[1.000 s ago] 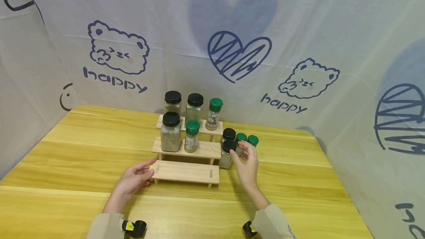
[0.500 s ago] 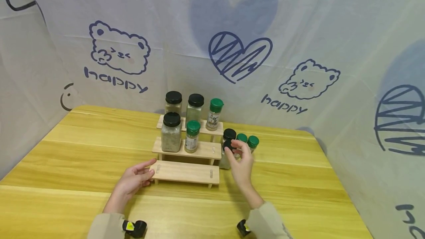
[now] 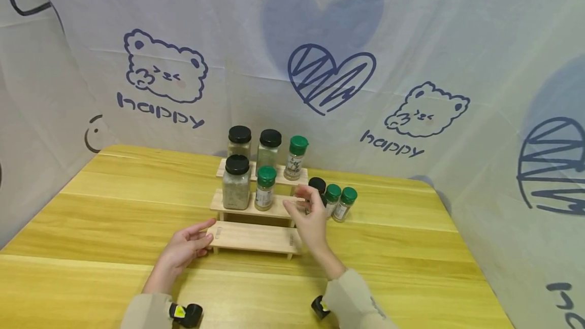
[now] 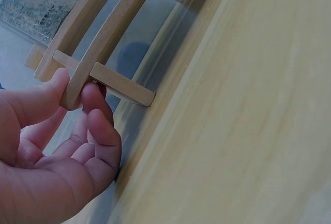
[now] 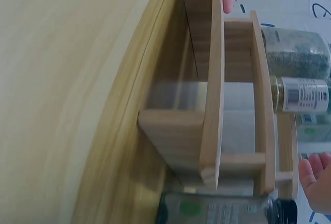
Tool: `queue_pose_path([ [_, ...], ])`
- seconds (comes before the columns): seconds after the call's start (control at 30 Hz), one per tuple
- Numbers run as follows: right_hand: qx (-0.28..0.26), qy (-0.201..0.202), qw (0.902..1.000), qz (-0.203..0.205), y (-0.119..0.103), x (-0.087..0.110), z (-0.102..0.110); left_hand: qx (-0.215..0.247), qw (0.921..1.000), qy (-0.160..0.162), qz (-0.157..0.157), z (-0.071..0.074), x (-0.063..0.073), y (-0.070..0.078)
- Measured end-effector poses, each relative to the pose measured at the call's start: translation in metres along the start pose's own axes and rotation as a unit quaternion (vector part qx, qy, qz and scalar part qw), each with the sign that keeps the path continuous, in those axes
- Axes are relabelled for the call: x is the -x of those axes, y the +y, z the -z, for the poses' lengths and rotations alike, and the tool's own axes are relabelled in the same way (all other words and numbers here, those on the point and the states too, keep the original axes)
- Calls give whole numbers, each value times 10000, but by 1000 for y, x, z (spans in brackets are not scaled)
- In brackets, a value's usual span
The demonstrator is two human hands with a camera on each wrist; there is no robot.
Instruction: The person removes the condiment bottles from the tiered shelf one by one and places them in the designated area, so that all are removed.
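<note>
In the head view, the right hand (image 3: pixel 312 221) hides part of the black-capped jar (image 3: pixel 317 185); print on the green-capped bottle (image 3: pixel 263 197) is illegibly small. The left wrist view's left edge crops the left hand (image 4: pixel 59 154).

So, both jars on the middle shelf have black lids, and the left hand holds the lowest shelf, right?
Not both: the head view shows one black lid and one green lid on the middle shelf. The left hand holds the lowest shelf.

Curtained nook: bear-printed cloth (image 3: pixel 249 65) behind and beside a wooden table (image 3: pixel 402 253).
</note>
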State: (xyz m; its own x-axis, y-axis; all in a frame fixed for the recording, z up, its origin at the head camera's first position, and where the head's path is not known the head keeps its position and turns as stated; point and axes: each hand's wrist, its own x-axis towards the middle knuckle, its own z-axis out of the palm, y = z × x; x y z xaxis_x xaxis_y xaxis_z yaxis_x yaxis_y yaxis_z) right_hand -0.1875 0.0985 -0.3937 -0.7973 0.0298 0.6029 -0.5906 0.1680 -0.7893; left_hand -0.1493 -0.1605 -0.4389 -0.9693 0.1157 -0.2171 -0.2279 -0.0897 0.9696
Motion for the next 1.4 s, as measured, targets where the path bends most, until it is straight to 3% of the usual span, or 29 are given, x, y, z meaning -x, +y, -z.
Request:
queue_pose_path([
  [0.2, -8, -164, 9999, 18, -1, -4, -14, -40, 10000, 0, -4, 0, 0, 0],
  [0.43, -227, -436, 9987, -109, -41, -13, -25, -68, 10000, 4, 11, -1, 0, 1],
  [0.93, 70, -651, 9979, -12, -47, -17, -36, -34, 10000, -51, 10, -1, 1, 1],
  [1.17, 36, -219, 9997, -56, -46, -15, -35, -33, 10000, -57, 17, -1, 1, 1],
  [1.4, -72, 87, 9998, 190, -45, -10, -27, -35, 10000, -70, 18, -1, 2, 2],
])
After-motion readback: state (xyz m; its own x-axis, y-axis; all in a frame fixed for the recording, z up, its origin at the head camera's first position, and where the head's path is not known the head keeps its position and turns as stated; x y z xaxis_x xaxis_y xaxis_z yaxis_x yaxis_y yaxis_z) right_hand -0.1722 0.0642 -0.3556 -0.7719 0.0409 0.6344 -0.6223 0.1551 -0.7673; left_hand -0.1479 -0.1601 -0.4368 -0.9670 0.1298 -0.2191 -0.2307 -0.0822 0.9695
